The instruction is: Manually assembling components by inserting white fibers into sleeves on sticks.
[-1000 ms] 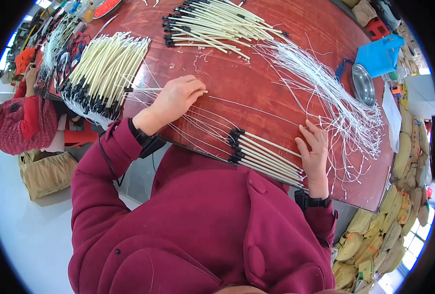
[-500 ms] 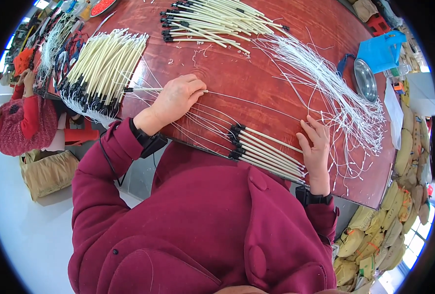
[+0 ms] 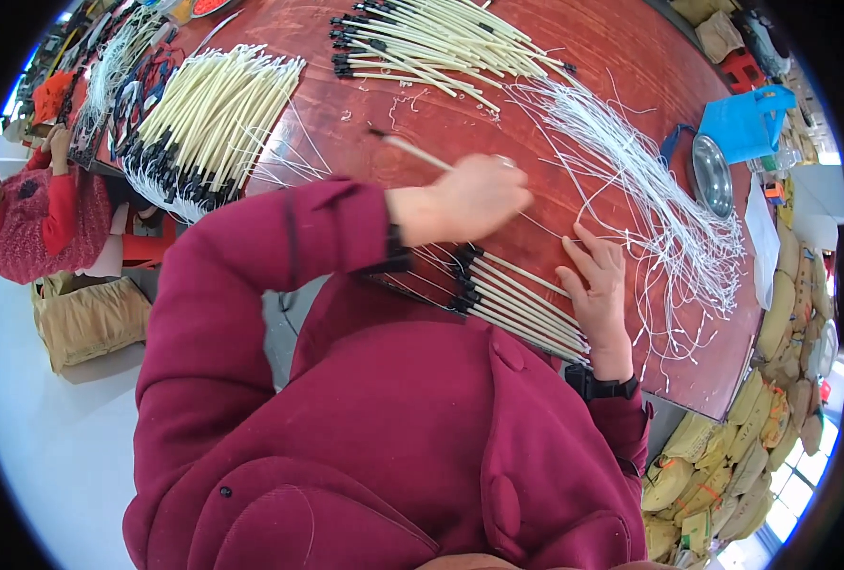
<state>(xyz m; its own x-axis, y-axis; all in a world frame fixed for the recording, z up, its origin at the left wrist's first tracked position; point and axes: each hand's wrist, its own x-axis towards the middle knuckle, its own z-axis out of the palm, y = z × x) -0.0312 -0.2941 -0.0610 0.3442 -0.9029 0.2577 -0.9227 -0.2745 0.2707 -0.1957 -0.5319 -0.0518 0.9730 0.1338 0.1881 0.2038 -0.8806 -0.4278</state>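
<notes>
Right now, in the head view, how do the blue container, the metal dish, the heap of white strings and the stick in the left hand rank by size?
1. Heap of white strings
2. Blue container
3. Metal dish
4. Stick, partly hidden by the left hand

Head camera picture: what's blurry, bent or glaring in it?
In the head view, the left hand and the pale rod it holds look slightly smeared, probably by motion, while the right hand looks clearer; in the head view, the red tabletop bows along its right side and the corners go black; in the head view, the window looks washed out.
</notes>
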